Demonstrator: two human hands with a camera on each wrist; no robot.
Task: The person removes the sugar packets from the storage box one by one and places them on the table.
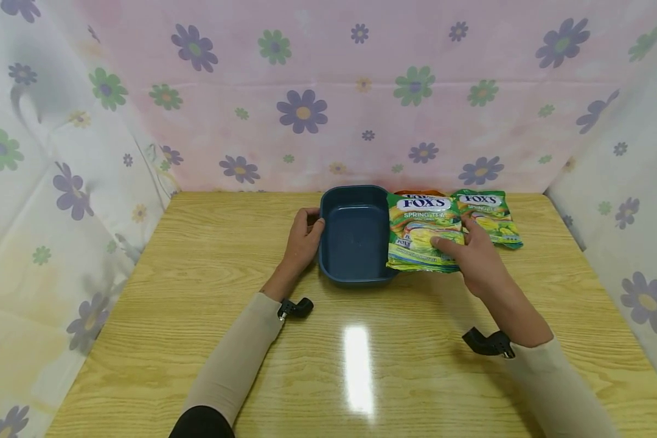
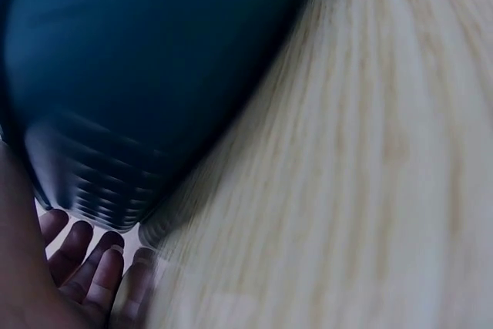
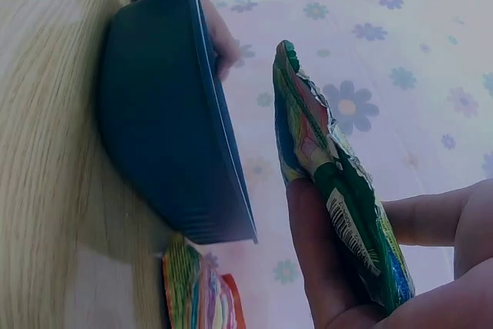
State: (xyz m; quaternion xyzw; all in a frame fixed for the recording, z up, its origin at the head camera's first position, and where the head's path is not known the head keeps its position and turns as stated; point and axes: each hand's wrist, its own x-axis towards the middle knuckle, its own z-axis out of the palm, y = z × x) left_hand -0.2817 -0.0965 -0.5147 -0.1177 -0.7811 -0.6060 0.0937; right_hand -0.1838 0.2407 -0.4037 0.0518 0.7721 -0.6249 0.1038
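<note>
A dark blue plastic container (image 1: 356,280) stands on the table. At its left side my left hand (image 1: 304,238) holds it, thumb by the rim and fingers bent along the outer wall. My right hand (image 1: 477,258) grips a green candy bag (image 1: 424,228) marked FOX'S Spring Tea, thumb on the front, fingers behind. Raised above the table, this bag overlaps the container's right rim in the head view. From the right wrist it appears edge-on (image 3: 339,182), beside the container (image 3: 166,113).
Another green FOX'S candy bag (image 1: 490,219) lies right of the container, behind my right hand. An orange-red bag (image 1: 418,193) is mostly hidden by the held one; it also shows beside the container (image 3: 200,287). Flowered cloth (image 1: 328,61) bounds the wooden table (image 1: 241,243) at back and sides.
</note>
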